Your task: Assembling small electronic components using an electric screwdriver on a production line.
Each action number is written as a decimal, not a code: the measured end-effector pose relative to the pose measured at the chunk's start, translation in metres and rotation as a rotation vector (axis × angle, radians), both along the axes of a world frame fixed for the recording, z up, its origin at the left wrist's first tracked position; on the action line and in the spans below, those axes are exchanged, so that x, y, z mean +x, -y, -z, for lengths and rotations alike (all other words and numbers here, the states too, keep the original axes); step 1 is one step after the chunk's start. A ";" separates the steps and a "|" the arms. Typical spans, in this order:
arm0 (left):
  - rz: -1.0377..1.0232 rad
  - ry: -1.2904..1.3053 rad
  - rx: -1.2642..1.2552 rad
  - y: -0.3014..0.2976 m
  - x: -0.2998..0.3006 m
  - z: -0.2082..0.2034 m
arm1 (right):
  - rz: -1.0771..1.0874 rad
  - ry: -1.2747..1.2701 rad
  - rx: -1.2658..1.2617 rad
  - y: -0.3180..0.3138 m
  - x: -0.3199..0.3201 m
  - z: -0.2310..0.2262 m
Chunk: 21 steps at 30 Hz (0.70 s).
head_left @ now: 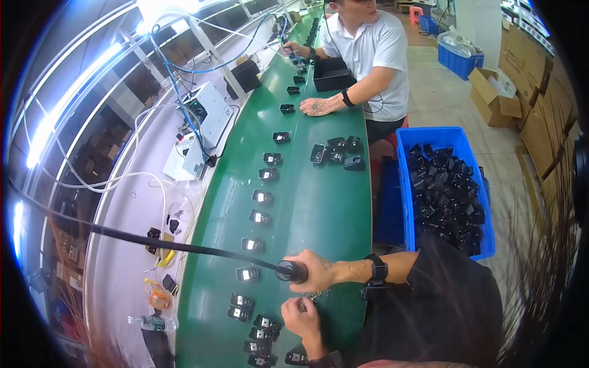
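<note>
My right hand [315, 272] is wrapped around a black electric screwdriver [291, 271], whose dark cable [165, 244] runs off to the upper left. Just below it, my left hand [300, 319] is curled closed, with small brassy screws [302, 306] showing between its fingers. A few loose screws [316, 295] lie on the green belt [319, 227] beside both hands. Left of my hands sits a black housing [247, 273] with a pale inside. Several more black housings [262, 334] are grouped near my left hand, and one housing [297, 357] lies by my left wrist.
A row of black housings [261, 196] stretches up the belt. A co-worker [374, 55] in a white shirt sits at the far end beside a black box [331, 75]. To the right stands a blue crate [405, 184] full of black parts. A plastic bottle [153, 322] lies at left.
</note>
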<state>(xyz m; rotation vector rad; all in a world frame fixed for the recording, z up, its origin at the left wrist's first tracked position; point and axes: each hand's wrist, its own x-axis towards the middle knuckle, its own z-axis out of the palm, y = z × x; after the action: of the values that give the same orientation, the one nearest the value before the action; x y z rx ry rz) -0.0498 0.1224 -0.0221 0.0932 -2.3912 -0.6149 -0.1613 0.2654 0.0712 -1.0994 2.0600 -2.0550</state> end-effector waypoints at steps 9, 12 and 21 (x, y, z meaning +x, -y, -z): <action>-0.032 0.122 0.695 0.013 0.006 -0.002 | -0.095 0.001 -0.153 0.006 0.008 -0.013; -0.032 0.166 1.438 0.006 0.010 -0.023 | -0.192 0.258 -0.379 0.014 0.020 -0.022; 0.111 0.087 1.815 0.017 0.018 -0.033 | -0.258 0.221 -0.727 0.038 0.019 -0.009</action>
<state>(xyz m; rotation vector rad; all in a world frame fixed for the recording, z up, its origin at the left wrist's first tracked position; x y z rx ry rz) -0.0318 0.1058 0.0105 0.7147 -1.1343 -2.5541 -0.1422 0.2275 0.0798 -1.0493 1.0078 -2.6862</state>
